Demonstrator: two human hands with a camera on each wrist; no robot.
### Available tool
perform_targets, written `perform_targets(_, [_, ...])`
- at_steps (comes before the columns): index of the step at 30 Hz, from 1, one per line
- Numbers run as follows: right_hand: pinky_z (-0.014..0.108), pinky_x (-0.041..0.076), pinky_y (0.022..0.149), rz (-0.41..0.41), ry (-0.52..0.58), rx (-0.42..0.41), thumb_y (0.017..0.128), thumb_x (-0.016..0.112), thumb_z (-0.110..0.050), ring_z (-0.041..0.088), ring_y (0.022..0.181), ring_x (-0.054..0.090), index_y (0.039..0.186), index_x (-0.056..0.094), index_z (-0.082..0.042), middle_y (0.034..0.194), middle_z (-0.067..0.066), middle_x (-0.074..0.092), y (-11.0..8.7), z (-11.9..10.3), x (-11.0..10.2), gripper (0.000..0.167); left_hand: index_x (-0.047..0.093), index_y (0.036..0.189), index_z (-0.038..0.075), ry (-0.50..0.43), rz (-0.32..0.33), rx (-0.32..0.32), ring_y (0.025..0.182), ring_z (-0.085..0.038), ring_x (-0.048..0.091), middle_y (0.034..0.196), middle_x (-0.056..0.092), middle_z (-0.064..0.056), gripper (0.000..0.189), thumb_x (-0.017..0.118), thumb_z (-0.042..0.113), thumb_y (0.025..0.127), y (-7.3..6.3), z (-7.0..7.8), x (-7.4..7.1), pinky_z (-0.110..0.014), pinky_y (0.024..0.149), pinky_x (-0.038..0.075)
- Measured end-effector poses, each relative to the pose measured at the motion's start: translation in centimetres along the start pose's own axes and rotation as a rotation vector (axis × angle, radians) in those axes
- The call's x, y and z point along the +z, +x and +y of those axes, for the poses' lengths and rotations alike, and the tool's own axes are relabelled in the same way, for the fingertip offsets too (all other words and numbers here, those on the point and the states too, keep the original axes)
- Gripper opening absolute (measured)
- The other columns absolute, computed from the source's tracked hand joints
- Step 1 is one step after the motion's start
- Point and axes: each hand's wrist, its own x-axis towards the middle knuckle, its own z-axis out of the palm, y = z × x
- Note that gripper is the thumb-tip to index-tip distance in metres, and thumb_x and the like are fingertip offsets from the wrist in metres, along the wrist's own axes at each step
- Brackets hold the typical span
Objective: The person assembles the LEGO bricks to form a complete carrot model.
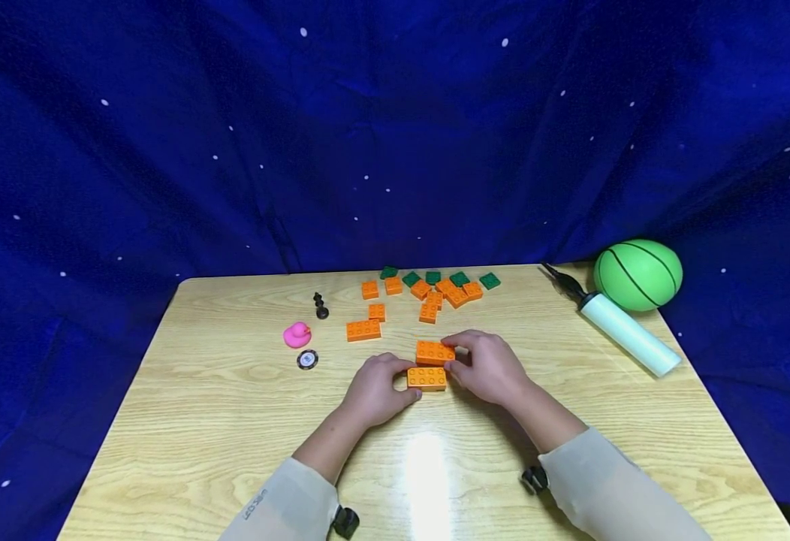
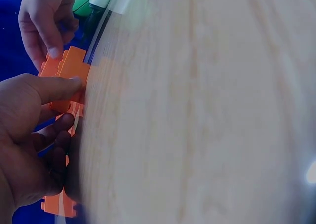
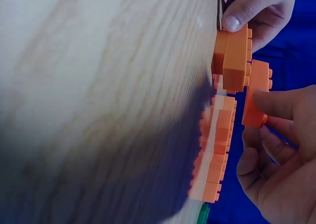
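Observation:
Two orange toy building bricks with studs on top lie between the hands in the head view. Thumb and fingers of my left hand (image 1: pixel 376 391) pinch the left end of the nearer brick (image 1: pixel 426 379), which sits low at the table. The farther brick (image 1: pixel 434 352) is pinched at its right end by my right hand (image 1: pixel 491 368). From the right wrist, this raised brick (image 3: pixel 256 98) shows higher off the table than the left hand's brick (image 3: pixel 235 56), with its end close by that one's studs. The left wrist view shows the left thumb along its brick's side.
Several loose orange bricks (image 1: pixel 364 330) and green bricks (image 1: pixel 432 279) lie toward the back of the table (image 1: pixel 219 421). At left are a pink rubber duck (image 1: pixel 297 335), a black chess piece (image 1: pixel 321 306) and a poker chip (image 1: pixel 307 359). A hand pump (image 1: pixel 628 332) and green ball (image 1: pixel 638 275) are at right.

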Motion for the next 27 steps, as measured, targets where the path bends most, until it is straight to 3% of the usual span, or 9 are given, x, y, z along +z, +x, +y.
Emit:
perform_targets(14, [0.040, 0.056, 0.079, -0.015, -0.009, -0.088, 0.092, 0.079, -0.016, 0.017, 0.090, 0.065, 0.131, 0.074, -0.018, 0.122, 0.003, 0.072, -1.9, 0.0, -0.7, 0.040, 0.075, 0.126, 0.015, 0.005, -0.003, -0.008, 0.118, -0.026, 0.061, 0.122, 0.070, -0.003, 0.043, 0.083, 0.035, 0.088, 0.0, 0.1, 0.1, -0.044, 0.105, 0.047])
perform_targets(21, [0.041, 0.058, 0.083, -0.023, -0.033, -0.129, 0.092, 0.079, -0.014, 0.020, 0.099, 0.067, 0.129, 0.075, -0.021, 0.116, 0.002, 0.069, -2.3, 0.1, -0.6, 0.038, 0.075, 0.127, 0.015, -0.002, -0.001, -0.003, 0.120, -0.026, 0.061, 0.123, 0.070, -0.003, 0.043, 0.082, 0.034, 0.089, 0.0, -0.1, 0.2, -0.044, 0.106, 0.047])
perform_targets(27, [0.038, 0.057, 0.080, -0.042, -0.036, -0.151, 0.093, 0.077, -0.012, 0.019, 0.097, 0.066, 0.131, 0.075, -0.021, 0.116, 0.003, 0.067, -2.5, 0.3, -0.5, 0.039, 0.075, 0.127, 0.015, -0.003, -0.002, 0.003, 0.119, -0.026, 0.062, 0.123, 0.070, -0.003, 0.043, 0.082, 0.035, 0.089, 0.0, -0.1, 0.0, -0.044, 0.106, 0.047])
